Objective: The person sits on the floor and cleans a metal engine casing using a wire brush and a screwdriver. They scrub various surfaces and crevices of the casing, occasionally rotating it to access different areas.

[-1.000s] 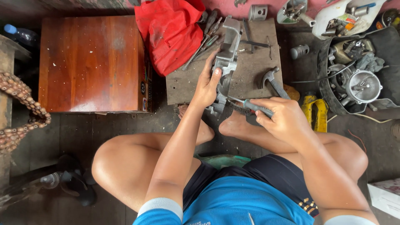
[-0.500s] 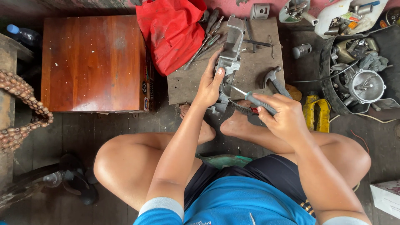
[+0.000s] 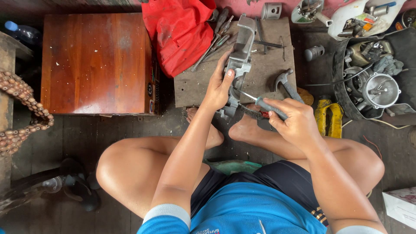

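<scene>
- Grey metal casting [image 3: 239, 56]: long, channel-shaped part lying lengthwise on a worn board [image 3: 195, 89] on the floor, its near end overhanging the board's edge toward the person's feet.
- Left hand [image 3: 218, 86]: grip closed round the casting's lower middle, thumb on its top face, pinning it down against the board.
- Right hand [image 3: 292, 119]: grip closed on the grey handle of a screwdriver [image 3: 260, 102]; the thin shaft angles up-left, tip at the casting just beside the left thumb. Whether the tip sits in a screw head cannot be told.
- Step in hand, as judged: working a fastener or seam on the casting with the screwdriver while the other hand steadies it.
- Next move, as judged: calls for a firm hold-down by the left hand and the tip kept seated and square, so it does not slip toward the thumb.
- Nearby: hammer [image 3: 286, 84] on the board's right side; loose hand tools [image 3: 216, 37] beside a red bag [image 3: 177, 32]; a tub of engine parts [image 3: 368, 73] well to the right; wooden box [image 3: 95, 63] to the left.
</scene>
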